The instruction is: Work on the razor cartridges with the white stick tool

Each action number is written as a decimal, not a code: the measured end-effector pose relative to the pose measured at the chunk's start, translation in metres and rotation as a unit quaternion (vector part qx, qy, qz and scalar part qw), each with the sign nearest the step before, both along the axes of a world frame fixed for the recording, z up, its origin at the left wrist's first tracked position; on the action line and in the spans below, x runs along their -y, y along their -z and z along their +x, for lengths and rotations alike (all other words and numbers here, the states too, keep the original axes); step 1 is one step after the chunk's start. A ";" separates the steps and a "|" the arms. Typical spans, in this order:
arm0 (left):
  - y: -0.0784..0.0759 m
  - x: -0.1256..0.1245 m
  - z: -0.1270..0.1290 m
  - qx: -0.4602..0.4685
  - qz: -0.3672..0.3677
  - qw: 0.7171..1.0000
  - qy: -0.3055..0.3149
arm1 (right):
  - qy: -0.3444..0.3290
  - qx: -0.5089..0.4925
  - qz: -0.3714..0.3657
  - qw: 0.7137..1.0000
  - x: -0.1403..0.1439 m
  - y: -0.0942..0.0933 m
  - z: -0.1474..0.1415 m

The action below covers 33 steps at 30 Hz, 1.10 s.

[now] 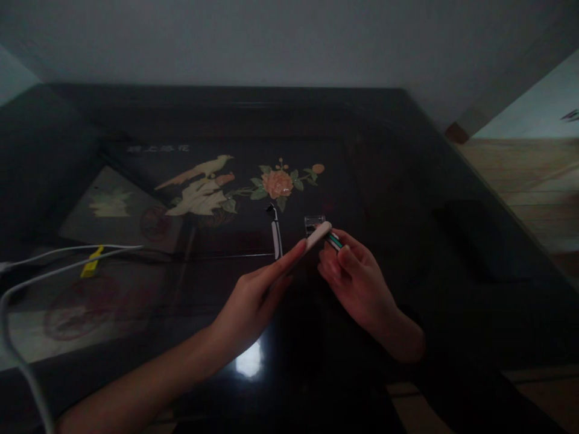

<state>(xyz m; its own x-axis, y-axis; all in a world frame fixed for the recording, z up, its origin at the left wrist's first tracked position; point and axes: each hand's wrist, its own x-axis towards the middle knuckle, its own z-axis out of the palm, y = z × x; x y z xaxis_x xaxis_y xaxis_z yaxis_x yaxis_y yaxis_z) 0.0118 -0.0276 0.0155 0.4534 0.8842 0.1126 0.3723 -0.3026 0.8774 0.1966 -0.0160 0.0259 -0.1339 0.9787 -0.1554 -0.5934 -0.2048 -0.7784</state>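
Observation:
My left hand [260,289] is closed on a slim white object with a rounded end [318,237], held tilted above the dark table; its kind is not clear in the dim light. My right hand [357,280] pinches a small flat piece with green and white stripes [335,242], right by the white object's tip. Just beyond the fingers is a small clear plastic piece [314,220]; whether it is held or lies on the table, I cannot tell. A narrow white and black strip-like thing [276,235] lies on the table left of the hands.
The glossy dark table [384,181] bears a bird-and-flower picture [277,182]. White cables [58,248] with a yellow tag [92,261] cross its left side. A dark flat object [488,241] lies at right. A grey wall [271,42] stands behind.

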 end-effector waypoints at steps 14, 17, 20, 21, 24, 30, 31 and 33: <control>-0.001 0.009 0.005 0.044 -0.051 0.997 0.044 | 0.025 0.011 -0.010 1.000 0.000 -0.002 0.000; -0.001 0.011 0.005 0.046 -0.054 0.996 0.058 | 0.027 0.017 -0.014 0.999 -0.001 -0.003 0.000; -0.003 0.010 0.005 0.043 -0.062 0.996 0.055 | 0.020 0.014 -0.011 1.000 -0.001 -0.002 0.001; -0.003 0.010 0.005 0.043 -0.062 0.996 0.051 | 0.017 0.014 -0.009 1.000 -0.001 -0.002 0.001; -0.004 0.007 0.004 0.042 -0.058 0.997 0.033 | 0.008 0.010 -0.004 1.000 0.000 -0.002 0.000; -0.002 0.003 0.001 0.043 -0.060 0.997 0.005 | 0.001 -0.012 0.009 1.000 0.002 -0.002 0.000; -0.002 0.002 0.001 0.041 -0.058 0.998 0.003 | 0.002 -0.013 0.010 1.000 0.002 -0.002 0.000; -0.002 0.001 0.001 0.036 -0.047 0.998 0.001 | 0.005 -0.014 0.013 1.000 0.002 -0.001 0.000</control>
<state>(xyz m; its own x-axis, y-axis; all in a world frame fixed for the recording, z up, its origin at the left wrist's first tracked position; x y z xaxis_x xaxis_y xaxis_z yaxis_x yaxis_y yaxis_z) 0.0126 -0.0288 0.0170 0.4492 0.8913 0.0612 0.3060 -0.2178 0.9268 0.1967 -0.0181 0.0273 -0.1283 0.9836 -0.1270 -0.6163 -0.1794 -0.7668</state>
